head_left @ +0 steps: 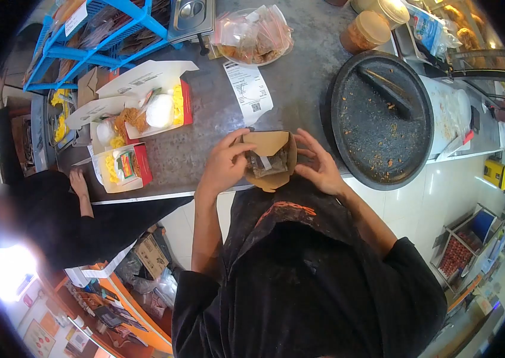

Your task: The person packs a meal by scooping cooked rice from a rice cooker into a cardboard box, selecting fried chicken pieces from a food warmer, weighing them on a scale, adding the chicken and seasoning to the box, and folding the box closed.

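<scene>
A small brown cardboard box (286, 156) stands open at the counter's front edge, with a dark item in clear wrap (262, 165) inside. My left hand (228, 164) is at the box's left side, its thumb and fingers curled at the rim and flap. On the right side, my right hand (319, 164) has its fingers spread, the fingertips against or very near the box wall. Just beyond the box lies a printed receipt (247, 89).
Open food boxes (188, 102) with fries stand at left, near a co-worker's hand (79, 182). A blue rack (115, 53) is behind them. A bag-filled plate (252, 36) sits at the back. At right are a large black pan (377, 137) and lidded tubs (364, 33).
</scene>
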Demonstrator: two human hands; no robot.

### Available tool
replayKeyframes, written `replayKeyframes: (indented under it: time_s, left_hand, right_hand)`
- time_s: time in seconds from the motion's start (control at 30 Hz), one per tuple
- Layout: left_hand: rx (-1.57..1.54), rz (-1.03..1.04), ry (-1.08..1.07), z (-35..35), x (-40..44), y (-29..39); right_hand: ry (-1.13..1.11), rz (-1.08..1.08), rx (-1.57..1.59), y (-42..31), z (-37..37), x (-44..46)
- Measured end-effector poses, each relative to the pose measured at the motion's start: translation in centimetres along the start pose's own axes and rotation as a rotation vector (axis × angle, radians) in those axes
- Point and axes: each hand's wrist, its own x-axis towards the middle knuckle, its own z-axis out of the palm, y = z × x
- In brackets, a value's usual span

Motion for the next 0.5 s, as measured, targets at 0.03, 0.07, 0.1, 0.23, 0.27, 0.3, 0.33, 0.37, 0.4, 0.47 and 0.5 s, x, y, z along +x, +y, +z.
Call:
replayKeyframes:
  time_s: [0.03, 0.07, 0.1, 0.23, 0.27, 0.3, 0.33, 0.37, 0.4, 0.47, 0.5]
  left_hand:
    - [0.018, -0.022, 0.007, 0.3, 0.0, 0.4]
    - [0.036, -0.045, 0.014, 0.6, 0.0, 0.6]
    - [0.045, -0.027, 0.024, 0.8, 0.1, 0.6]
    - [0.13, 0.004, 0.066, 1.4, 0.3, 1.0]
    - [0.161, 0.002, 0.08, 1.5, 0.4, 1.2]
    - [0.183, 0.012, 0.063, 1.5, 0.4, 1.0]
    - [0.204, 0.02, 0.047, 1.6, 0.3, 0.7]
    - [0.224, 0.029, 0.031, 1.7, 0.3, 0.6]
    - [0.167, 0.052, 0.032, 1.5, 0.2, 0.8]
    - [0.053, 0.1, 0.042, 0.8, 0.0, 1.5]
    - [-0.179, 0.065, -0.006, 0.3, -0.1, 0.5]
  right_hand:
    - [0.008, -0.017, -0.095, 0.7, -0.2, 0.3]
    - [0.016, -0.034, -0.189, 1.3, -0.4, 1.0]
    - [0.025, -0.048, -0.282, 1.8, -0.5, 1.4]
    - [0.097, 0.058, -0.468, 0.8, 1.2, 2.9]
    - [0.115, 0.055, -0.554, 0.8, 1.6, 3.2]
    - [0.133, 0.055, -0.641, 0.8, 1.7, 3.3]
    - [0.135, 0.004, -0.693, 1.6, 1.6, 3.5]
    - [0.136, -0.048, -0.746, 3.0, 1.4, 3.9]
    - [0.137, -0.1, -0.798, 4.1, 1.2, 4.1]
    - [0.086, 0.004, -0.631, 2.6, 0.9, 3.7]
    - [0.062, 0.056, -0.546, 1.7, 0.7, 3.3]
